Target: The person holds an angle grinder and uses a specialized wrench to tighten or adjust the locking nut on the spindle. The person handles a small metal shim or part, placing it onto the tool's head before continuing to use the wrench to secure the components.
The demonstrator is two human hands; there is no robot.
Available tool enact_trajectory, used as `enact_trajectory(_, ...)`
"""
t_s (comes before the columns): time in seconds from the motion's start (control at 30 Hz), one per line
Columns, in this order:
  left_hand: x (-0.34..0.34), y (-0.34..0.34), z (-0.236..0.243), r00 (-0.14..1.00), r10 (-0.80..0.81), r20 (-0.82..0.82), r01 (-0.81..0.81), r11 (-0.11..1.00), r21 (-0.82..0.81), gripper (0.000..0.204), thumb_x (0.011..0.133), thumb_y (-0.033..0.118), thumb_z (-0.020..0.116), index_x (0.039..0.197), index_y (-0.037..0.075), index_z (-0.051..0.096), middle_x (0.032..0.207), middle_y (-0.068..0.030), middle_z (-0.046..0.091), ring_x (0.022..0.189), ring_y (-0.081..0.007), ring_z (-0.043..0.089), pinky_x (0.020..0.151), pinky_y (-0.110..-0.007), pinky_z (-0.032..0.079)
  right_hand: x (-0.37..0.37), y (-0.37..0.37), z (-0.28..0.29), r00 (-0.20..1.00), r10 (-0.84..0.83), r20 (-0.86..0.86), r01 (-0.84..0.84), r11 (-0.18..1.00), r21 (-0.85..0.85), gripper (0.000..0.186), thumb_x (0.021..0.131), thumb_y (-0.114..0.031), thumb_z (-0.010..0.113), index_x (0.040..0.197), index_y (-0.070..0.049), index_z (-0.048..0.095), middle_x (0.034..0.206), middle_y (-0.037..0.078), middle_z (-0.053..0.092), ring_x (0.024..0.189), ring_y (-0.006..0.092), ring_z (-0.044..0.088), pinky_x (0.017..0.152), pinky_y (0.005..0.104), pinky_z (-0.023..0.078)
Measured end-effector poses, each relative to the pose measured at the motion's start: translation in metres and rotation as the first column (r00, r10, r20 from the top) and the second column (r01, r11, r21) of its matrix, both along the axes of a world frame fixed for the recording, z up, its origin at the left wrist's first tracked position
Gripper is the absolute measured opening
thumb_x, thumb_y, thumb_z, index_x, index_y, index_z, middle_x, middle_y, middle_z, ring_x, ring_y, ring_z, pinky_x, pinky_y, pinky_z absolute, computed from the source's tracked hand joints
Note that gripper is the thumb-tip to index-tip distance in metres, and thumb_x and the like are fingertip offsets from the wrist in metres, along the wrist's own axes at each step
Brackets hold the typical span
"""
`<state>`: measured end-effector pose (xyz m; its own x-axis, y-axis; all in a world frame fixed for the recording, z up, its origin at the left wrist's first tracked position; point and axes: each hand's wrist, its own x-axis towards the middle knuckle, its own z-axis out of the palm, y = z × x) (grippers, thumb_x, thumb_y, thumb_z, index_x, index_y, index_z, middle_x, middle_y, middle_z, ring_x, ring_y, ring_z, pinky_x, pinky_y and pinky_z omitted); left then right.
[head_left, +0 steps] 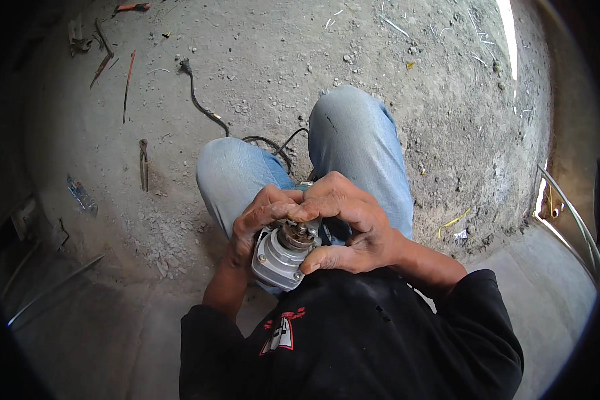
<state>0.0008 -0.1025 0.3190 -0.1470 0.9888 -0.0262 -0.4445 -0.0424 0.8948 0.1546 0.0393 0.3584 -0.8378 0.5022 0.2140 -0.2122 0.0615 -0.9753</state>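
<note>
An angle grinder (278, 261) with a silver-grey gear head is tilted up between my thighs, close to my shirt. Its spindle and round metal flange (296, 236) face upward, and no disc shows on them. My left hand (265, 208) is wrapped round the far left side of the head. My right hand (351, 217) curls over it from the right, thumb against the near right edge of the housing and fingers bent over the spindle. Fingertips of both hands meet near the spindle top; whether they pinch a small part there is hidden. Most of the grinder's body is out of sight.
A black cord (200, 105) with a plug lies on the dusty ground beyond my knees. To the left are pincers (144, 167), a thin orange-ended rod (129, 87) and a crushed clear plastic bottle (81, 195). Pale cables (570, 210) hang at the right wall.
</note>
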Motion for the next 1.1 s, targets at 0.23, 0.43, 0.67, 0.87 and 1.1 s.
enact_trajectory(0.23, 0.009, -0.023, -0.019, 0.995, 0.046, 0.084, -0.032, 0.986, -0.162, 0.041, 0.087, -0.001, 0.067, 0.127, 0.006, 0.056, 0.114, -0.0168, 0.059, 0.108, -0.0262, 0.064, 0.091, -0.037, 0.057, 0.002, -0.002, -0.001, 1.000, 0.009, 0.028, -0.007, 0.998, -0.061, 0.074, 0.069, -0.029, 0.091, 0.126, -0.001, 0.054, 0.116, 0.010, 0.064, 0.098, 0.0231, 0.059, 0.084, 0.0350, 0.045)
enact_trajectory(0.43, 0.012, -0.022, -0.023, 0.991, 0.092, 0.092, -0.085, 0.993, -0.078, 0.041, 0.088, 0.001, 0.069, 0.126, 0.006, 0.055, 0.115, -0.0172, 0.060, 0.108, -0.0264, 0.064, 0.090, -0.036, 0.057, 0.000, -0.001, -0.002, 1.000, -0.008, -0.014, 0.008, 1.000, -0.001, 0.075, 0.069, -0.029, 0.091, 0.127, -0.001, 0.053, 0.110, 0.008, 0.062, 0.100, 0.0225, 0.058, 0.085, 0.0347, 0.045)
enact_trajectory(0.67, 0.005, -0.014, -0.015, 0.993, 0.108, -0.050, -0.107, 0.994, 0.006, 0.038, 0.090, 0.003, 0.066, 0.126, 0.009, 0.057, 0.114, -0.0185, 0.061, 0.108, -0.0277, 0.064, 0.090, -0.037, 0.057, 0.000, 0.000, -0.009, 1.000, -0.027, 0.014, 0.027, 1.000, 0.013, 0.074, 0.073, -0.041, 0.086, 0.126, 0.000, 0.054, 0.111, 0.010, 0.058, 0.103, 0.0228, 0.056, 0.089, 0.0347, 0.044)
enact_trajectory(0.87, -0.004, -0.022, -0.018, 0.984, 0.103, 0.144, -0.039, 0.919, -0.392, 0.037, 0.097, 0.022, 0.049, 0.117, -0.008, 0.051, 0.099, -0.0245, 0.062, 0.077, -0.0223, 0.064, 0.067, -0.034, 0.055, 0.011, 0.017, -0.006, 0.977, 0.014, 0.213, 0.020, 0.987, -0.159, 0.047, 0.086, -0.027, 0.069, 0.123, 0.001, 0.057, 0.116, 0.016, 0.061, 0.110, 0.0304, 0.058, 0.095, 0.0402, 0.045)
enact_trajectory(1.1, -0.004, -0.023, -0.032, 0.987, 0.157, 0.041, -0.148, 0.976, -0.157, 0.075, 0.073, 0.046, 0.071, 0.128, -0.001, 0.050, 0.106, -0.0197, 0.059, 0.095, -0.0282, 0.062, 0.083, -0.039, 0.052, 0.007, 0.013, -0.016, 0.941, 0.134, 0.311, -0.149, 0.988, 0.025, 0.039, 0.082, -0.013, 0.066, 0.119, -0.002, 0.062, 0.116, 0.016, 0.066, 0.111, 0.0347, 0.061, 0.098, 0.0438, 0.047)
